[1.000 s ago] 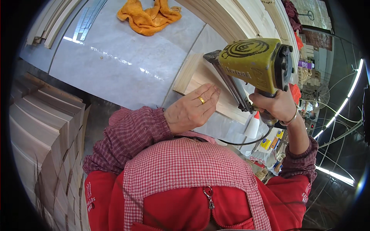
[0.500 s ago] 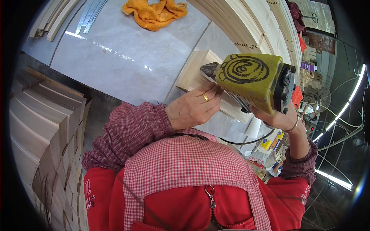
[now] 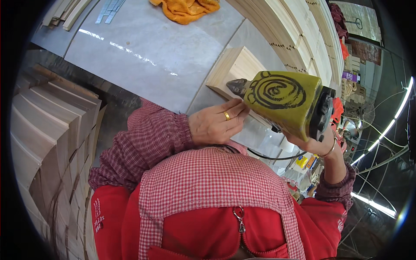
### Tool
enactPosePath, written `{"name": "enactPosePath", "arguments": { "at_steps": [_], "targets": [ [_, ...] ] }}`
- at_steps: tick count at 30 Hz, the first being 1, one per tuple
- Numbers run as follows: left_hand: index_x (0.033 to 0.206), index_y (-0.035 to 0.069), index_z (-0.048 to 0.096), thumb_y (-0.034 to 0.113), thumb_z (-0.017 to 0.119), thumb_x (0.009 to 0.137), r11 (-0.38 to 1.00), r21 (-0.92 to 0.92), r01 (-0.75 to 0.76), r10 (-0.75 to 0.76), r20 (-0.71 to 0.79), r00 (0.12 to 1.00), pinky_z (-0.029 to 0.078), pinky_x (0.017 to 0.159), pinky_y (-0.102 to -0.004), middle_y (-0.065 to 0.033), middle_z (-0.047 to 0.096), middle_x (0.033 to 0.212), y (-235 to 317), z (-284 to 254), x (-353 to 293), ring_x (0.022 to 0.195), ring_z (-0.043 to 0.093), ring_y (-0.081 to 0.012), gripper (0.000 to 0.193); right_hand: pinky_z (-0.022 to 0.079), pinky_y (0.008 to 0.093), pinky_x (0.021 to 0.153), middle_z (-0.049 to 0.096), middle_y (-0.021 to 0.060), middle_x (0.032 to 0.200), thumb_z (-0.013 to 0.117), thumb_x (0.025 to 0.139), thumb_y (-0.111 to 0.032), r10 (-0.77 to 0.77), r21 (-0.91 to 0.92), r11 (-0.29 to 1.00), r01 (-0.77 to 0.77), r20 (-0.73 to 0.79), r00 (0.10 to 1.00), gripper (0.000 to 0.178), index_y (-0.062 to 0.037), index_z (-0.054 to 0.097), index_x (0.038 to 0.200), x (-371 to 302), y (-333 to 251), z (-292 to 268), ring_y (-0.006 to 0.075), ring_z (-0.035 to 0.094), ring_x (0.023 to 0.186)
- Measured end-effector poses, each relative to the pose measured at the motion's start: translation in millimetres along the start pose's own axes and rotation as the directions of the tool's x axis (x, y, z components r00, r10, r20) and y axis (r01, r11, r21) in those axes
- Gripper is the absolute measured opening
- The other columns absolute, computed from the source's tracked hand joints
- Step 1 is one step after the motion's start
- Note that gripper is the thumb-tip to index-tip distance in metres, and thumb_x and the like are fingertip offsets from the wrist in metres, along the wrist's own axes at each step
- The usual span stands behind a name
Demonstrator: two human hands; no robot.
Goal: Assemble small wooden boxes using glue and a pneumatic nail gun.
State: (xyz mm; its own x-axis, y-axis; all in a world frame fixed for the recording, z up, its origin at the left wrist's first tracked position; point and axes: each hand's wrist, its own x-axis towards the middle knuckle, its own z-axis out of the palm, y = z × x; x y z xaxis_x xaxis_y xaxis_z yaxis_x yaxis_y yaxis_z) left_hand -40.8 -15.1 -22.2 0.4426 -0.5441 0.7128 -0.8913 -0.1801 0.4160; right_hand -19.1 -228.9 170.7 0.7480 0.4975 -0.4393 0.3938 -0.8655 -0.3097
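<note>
The nail gun (image 3: 281, 102) was olive-yellow with black rings. At the top of the frame, the cloth (image 3: 184, 12) was orange, the desk (image 3: 169, 47) pale grey. The apron (image 3: 216, 182) was red-and-white checked.

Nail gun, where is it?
Right of centre in the head view, the nail gun is in the right hand, over the wooden piece, near the left hand.

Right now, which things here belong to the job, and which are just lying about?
Apparently in the job:
pneumatic nail gun, held by the right hand
wooden box, beside the left hand

Apparently just lying about:
orange cloth, top edge
purple box, far right
</note>
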Motion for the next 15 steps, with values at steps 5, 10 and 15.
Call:
{"name": "enactPosePath", "arguments": {
  "at_steps": [5, 10, 15],
  "targets": [
    [0.095, -0.002, 0.057, 0.011, 0.053, 0.081, 0.999, -0.033, 0.016, -0.015, 0.036, 0.999, 0.041, 0.103, -0.0388, -0.0166, 0.06, 0.108, 1, -1, -1, 0.103, 0.058, -0.0257, 0.02, 0.048, 0.035, 0.069, 0.065, 0.0087, 0.095, 0.075, 0.063, -0.019, -0.01, 0.101, 0.995, 0.011, -0.014, 1.0, 0.036, -0.0059, 0.065, 0.095, 6, -4, 0, 0.0284, 0.06, 0.077],
    [0.095, -0.002, 0.057, 0.013, 0.052, 0.082, 0.999, -0.038, 0.008, -0.007, 0.024, 1.0, 0.04, 0.104, -0.0395, -0.0166, 0.06, 0.108, -1, -3, -1, 0.104, 0.058, -0.0252, 0.02, 0.047, 0.0358, 0.071, 0.064, 0.0083, 0.098, 0.074, 0.063, -0.019, -0.133, -0.035, 0.991, 0.133, -0.014, 0.991, 0.036, -0.0062, 0.065, 0.095, 12, -8, -2, 0.0283, 0.06, 0.08],
    [0.091, 0.0, 0.059, 0.009, 0.056, 0.08, 1.0, -0.009, -0.006, 0.006, -0.013, 1.0, 0.046, 0.092, -0.0349, -0.0128, 0.062, 0.102, -2, -10, -1, 0.095, 0.061, -0.0215, 0.014, 0.047, 0.0358, 0.071, 0.064, 0.0084, 0.096, 0.074, 0.063, -0.018, -0.184, -0.126, 0.976, 0.18, -0.025, 0.983, 0.035, -0.0058, 0.064, 0.095, 19, -19, -3, 0.0278, 0.059, 0.079]
  ]
}}
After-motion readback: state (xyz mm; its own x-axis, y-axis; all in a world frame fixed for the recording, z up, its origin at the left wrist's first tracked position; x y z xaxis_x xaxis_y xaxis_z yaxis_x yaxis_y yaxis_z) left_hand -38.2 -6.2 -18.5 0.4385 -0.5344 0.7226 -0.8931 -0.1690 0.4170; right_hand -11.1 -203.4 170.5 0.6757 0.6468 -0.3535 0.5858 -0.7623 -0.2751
